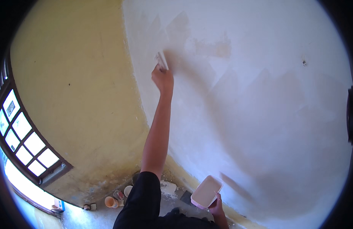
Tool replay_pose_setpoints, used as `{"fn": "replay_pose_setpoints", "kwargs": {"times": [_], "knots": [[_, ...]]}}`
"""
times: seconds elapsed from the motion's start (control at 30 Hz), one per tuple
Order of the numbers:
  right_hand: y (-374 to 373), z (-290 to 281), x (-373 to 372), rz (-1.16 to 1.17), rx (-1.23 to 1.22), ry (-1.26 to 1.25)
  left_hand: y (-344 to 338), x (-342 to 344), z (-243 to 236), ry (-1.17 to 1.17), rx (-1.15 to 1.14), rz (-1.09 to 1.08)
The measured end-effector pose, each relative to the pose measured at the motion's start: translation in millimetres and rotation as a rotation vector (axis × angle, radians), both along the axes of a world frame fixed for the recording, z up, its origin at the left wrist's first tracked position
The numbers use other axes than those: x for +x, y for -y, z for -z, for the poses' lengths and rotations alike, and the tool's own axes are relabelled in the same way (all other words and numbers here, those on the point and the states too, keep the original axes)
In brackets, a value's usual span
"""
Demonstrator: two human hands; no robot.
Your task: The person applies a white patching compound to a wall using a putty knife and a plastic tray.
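Observation:
My left hand point(162, 78) is raised high, closed on a pale, flat scraper point(162, 59) held at the white-coated wall point(260, 114), near its border with the yellow wall point(69, 114). The scraper casts a soft shadow on the white surface, which has faint patchy marks. Low at the right, my right hand point(215, 207) grips a pink rectangular container point(206, 191) with pale contents, held tilted below my left arm.
A window with dark frames point(29, 139) is at the left. On the floor point(81, 217) by the wall's foot stand an orange cup point(110, 202), a white container point(127, 190) and small items. A small hole point(304, 63) marks the white wall.

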State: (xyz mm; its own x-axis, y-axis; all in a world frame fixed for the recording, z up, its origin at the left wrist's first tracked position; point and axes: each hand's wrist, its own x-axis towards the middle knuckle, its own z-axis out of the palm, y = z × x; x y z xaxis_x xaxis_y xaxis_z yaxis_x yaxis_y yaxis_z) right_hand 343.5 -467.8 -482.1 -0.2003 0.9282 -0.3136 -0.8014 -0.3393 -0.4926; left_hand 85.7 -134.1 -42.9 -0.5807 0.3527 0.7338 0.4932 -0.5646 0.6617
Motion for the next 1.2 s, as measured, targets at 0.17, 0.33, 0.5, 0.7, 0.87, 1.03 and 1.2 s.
{"fn": "replay_pose_setpoints", "kwargs": {"times": [0.17,0.33,0.5,0.7,0.87,1.03,1.2], "knots": [[0.2,-3.3,2.5,0.065,-0.007,0.018,48.5,106.7,-18.9,-0.276,0.052,0.029],[2.8,-14.6,-5.0,0.059,0.015,0.009,127.4,129.6,34.3,-0.36,0.146,0.305],[-2.0,2.1,-1.5,0.093,0.029,0.005,153.7,98.6,120.4,-0.127,-0.184,0.672],[-1.1,-3.5,-9.3,0.089,-0.014,-0.006,139.8,67.0,130.1,0.417,-0.075,0.969],[-1.9,4.6,-6.3,0.118,0.02,-0.025,116.1,59.5,54.8,-0.048,-0.159,0.31],[2.0,-15.1,-17.4,0.112,0.031,0.038,28.0,61.0,26.3,-0.391,0.153,0.037],[2.6,-25.1,-16.8,0.162,0.056,0.069,69.3,86.8,107.8,-0.63,0.104,0.149]]}}
